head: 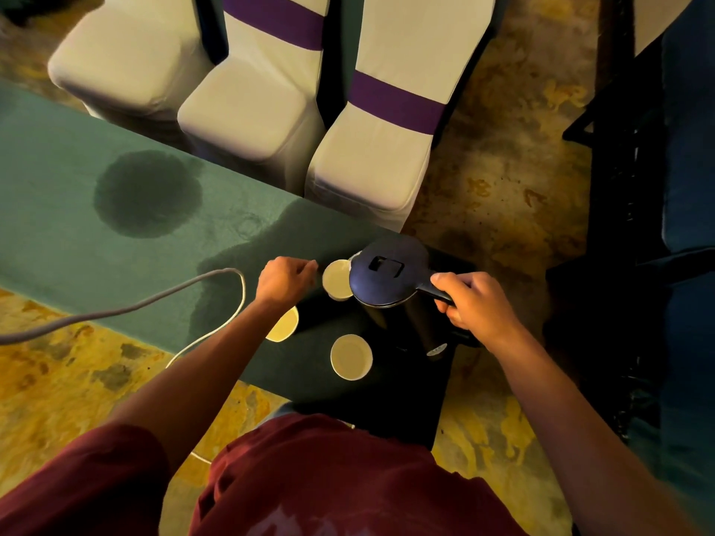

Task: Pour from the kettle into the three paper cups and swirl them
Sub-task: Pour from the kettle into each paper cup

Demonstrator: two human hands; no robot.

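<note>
A black electric kettle [390, 278] is held by its handle in my right hand [470, 301], its spout side tipped toward the far paper cup [337, 280]. My left hand [284, 278] sits just left of that cup with fingers curled, touching or nearly touching its side; I cannot tell whether it grips it. A second cup [284, 324] is partly hidden under my left forearm. The third cup [351, 356] stands free near the table's front edge. Whether liquid flows is not visible.
The cups stand on a green-clothed table [116, 241] with a large dark wet stain [149, 193]. A grey cable [162, 299] loops across the cloth to the left. Three white-covered chairs [251, 118] line the far edge. A dark trolley [619, 226] stands at right.
</note>
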